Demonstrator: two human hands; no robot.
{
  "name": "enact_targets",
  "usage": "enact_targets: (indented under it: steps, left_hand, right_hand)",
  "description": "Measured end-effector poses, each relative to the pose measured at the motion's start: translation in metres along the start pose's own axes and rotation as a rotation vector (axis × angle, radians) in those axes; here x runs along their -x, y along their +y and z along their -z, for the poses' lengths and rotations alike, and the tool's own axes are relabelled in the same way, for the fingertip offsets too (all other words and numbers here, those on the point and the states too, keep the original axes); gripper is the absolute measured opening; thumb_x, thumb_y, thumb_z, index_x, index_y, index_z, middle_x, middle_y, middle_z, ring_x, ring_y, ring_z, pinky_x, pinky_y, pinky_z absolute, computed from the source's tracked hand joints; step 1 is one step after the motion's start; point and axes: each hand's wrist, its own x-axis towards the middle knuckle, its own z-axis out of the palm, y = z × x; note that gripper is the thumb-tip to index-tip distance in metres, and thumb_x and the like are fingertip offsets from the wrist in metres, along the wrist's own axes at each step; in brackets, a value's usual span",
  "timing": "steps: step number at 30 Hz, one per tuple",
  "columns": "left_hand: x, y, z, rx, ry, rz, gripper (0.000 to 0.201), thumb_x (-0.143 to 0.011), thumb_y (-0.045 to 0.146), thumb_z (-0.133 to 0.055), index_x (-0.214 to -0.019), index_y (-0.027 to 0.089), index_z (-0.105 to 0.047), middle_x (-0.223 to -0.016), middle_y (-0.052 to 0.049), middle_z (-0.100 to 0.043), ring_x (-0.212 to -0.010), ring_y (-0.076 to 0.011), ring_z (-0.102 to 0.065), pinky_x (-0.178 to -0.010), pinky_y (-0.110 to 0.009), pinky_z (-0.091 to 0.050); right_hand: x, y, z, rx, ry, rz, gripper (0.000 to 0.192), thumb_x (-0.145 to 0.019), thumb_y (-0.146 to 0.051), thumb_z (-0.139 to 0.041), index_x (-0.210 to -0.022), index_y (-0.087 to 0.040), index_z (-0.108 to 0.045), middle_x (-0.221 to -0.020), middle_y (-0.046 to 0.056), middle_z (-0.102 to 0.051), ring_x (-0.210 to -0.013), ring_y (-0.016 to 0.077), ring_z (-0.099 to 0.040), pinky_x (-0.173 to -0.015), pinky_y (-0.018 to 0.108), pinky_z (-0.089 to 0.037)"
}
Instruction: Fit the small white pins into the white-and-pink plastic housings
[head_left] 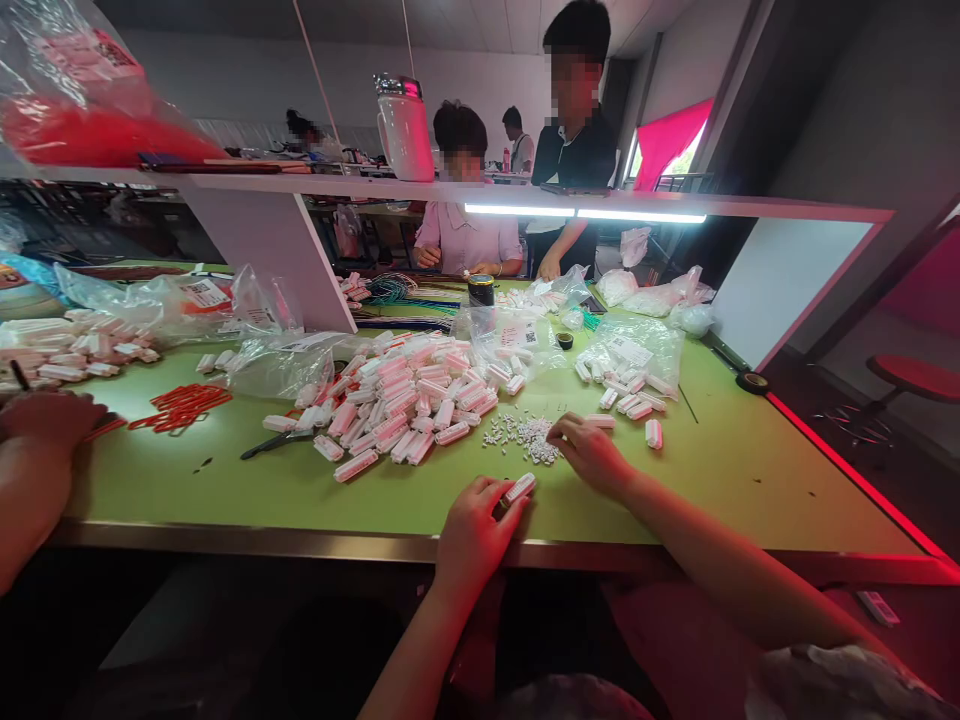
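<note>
Near the table's front edge, my left hand (478, 525) is closed around a white plastic connector housing (519, 488), whose far end sticks out past the fingers. My right hand (589, 452) reaches to the right side of a small heap of tiny white plastic pieces (534, 438). Its thumb and fingers come together at the heap's edge; whatever lies between the fingertips is too small to make out. Behind my left hand rises a large pile of similar white housings (409, 395). A few more housings (639, 408) lie beyond my right hand.
Clear plastic bags (637, 350), a black tape roll (752, 383), scissors (274, 443) and red plastic strips (184, 403) lie on the green table (742, 480). A co-worker's hand (52, 415) is at the left. A shelf (525, 195) with a lamp spans the back; two people are behind it.
</note>
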Motion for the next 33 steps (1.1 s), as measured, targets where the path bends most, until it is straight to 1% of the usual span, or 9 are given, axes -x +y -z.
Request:
enact_targets:
  steps: [4, 7, 11, 15, 23, 26, 29, 31, 33]
  left_hand:
    - [0.0, 0.0, -0.001, -0.014, -0.003, -0.008, 0.018, -0.093, 0.033, -0.062, -0.102, 0.022, -0.073, -0.088, -0.003, -0.068, -0.082, -0.0199, -0.066, -0.077, -0.031, -0.05]
    - [0.0, 0.0, -0.001, -0.017, 0.002, -0.004, 0.021, -0.094, 0.036, -0.061, -0.101, 0.022, -0.074, -0.086, -0.003, -0.068, -0.081, -0.0199, -0.066, -0.076, -0.031, -0.05]
    - [-0.001, 0.0, -0.001, -0.012, 0.009, -0.009, 0.024, -0.095, 0.04, -0.059, -0.1, 0.022, -0.074, -0.085, -0.003, -0.068, -0.079, -0.0193, -0.066, -0.075, -0.031, -0.05]
    - [-0.001, 0.001, 0.0, -0.009, 0.011, -0.009, 0.024, -0.095, 0.04, -0.059, -0.099, 0.021, -0.074, -0.084, -0.003, -0.067, -0.078, -0.0192, -0.065, -0.074, -0.03, -0.05]
    - [0.0, -0.001, -0.001, -0.02, 0.001, -0.036, 0.02, -0.094, 0.033, -0.059, -0.097, 0.019, -0.072, -0.085, -0.004, -0.067, -0.079, -0.02, -0.064, -0.076, -0.032, -0.05]
    - [-0.001, -0.001, 0.0, -0.025, -0.018, -0.037, 0.019, -0.094, 0.033, -0.059, -0.094, 0.019, -0.072, -0.085, -0.004, -0.067, -0.079, -0.0202, -0.065, -0.076, -0.032, -0.05]
    - [-0.001, -0.001, 0.0, -0.037, -0.033, -0.028, 0.021, -0.095, 0.035, -0.057, -0.095, 0.02, -0.072, -0.087, -0.004, -0.068, -0.081, -0.0206, -0.065, -0.076, -0.032, -0.05]
    - [-0.001, -0.001, 0.0, -0.041, -0.038, -0.022, 0.022, -0.096, 0.036, -0.057, -0.099, 0.021, -0.073, -0.088, -0.004, -0.068, -0.083, -0.0207, -0.065, -0.077, -0.032, -0.05]
    - [0.0, -0.001, -0.001, -0.046, -0.036, -0.02, 0.022, -0.095, 0.036, -0.058, -0.102, 0.022, -0.073, -0.09, -0.004, -0.069, -0.084, -0.0208, -0.066, -0.079, -0.033, -0.05]
  right_hand:
    - [0.008, -0.026, -0.003, 0.083, -0.128, 0.214, 0.021, -0.102, -0.019, -0.045, -0.101, -0.02, -0.066, -0.104, 0.006, -0.066, -0.082, 0.0154, -0.062, -0.073, 0.025, -0.044]
    - [0.011, -0.036, -0.003, 0.224, -0.199, 0.264, 0.022, -0.102, -0.019, -0.044, -0.102, -0.021, -0.066, -0.104, 0.005, -0.066, -0.079, 0.0161, -0.06, -0.07, 0.026, -0.041]
    - [0.009, -0.039, -0.001, 0.346, -0.261, 0.334, 0.02, -0.102, -0.019, -0.045, -0.102, -0.02, -0.065, -0.107, 0.006, -0.066, -0.083, 0.018, -0.058, -0.073, 0.028, -0.04]
    - [0.009, -0.041, 0.0, 0.388, -0.261, 0.407, 0.02, -0.103, -0.02, -0.045, -0.102, -0.02, -0.064, -0.105, 0.007, -0.066, -0.084, 0.0174, -0.058, -0.075, 0.029, -0.039]
    - [0.01, -0.049, -0.002, 0.482, -0.194, 0.558, 0.023, -0.104, -0.019, -0.044, -0.094, -0.017, -0.064, -0.09, 0.006, -0.064, -0.075, 0.0165, -0.056, -0.067, 0.03, -0.036]
    - [0.011, -0.052, -0.005, 0.468, -0.204, 0.55, 0.021, -0.103, -0.019, -0.046, -0.094, -0.017, -0.065, -0.089, 0.006, -0.065, -0.074, 0.0163, -0.056, -0.065, 0.029, -0.037]
    - [0.012, -0.049, -0.008, 0.386, -0.209, 0.488, 0.018, -0.102, -0.02, -0.05, -0.096, -0.019, -0.067, -0.092, 0.005, -0.066, -0.075, 0.0156, -0.058, -0.066, 0.027, -0.039]
    - [0.011, -0.04, -0.009, 0.257, -0.177, 0.384, 0.017, -0.1, -0.02, -0.052, -0.098, -0.021, -0.068, -0.096, 0.004, -0.067, -0.076, 0.0143, -0.06, -0.066, 0.025, -0.041]
    - [0.007, -0.025, -0.007, 0.106, -0.092, 0.216, 0.018, -0.099, -0.018, -0.052, -0.098, -0.022, -0.069, -0.099, 0.003, -0.068, -0.077, 0.013, -0.062, -0.068, 0.023, -0.043]
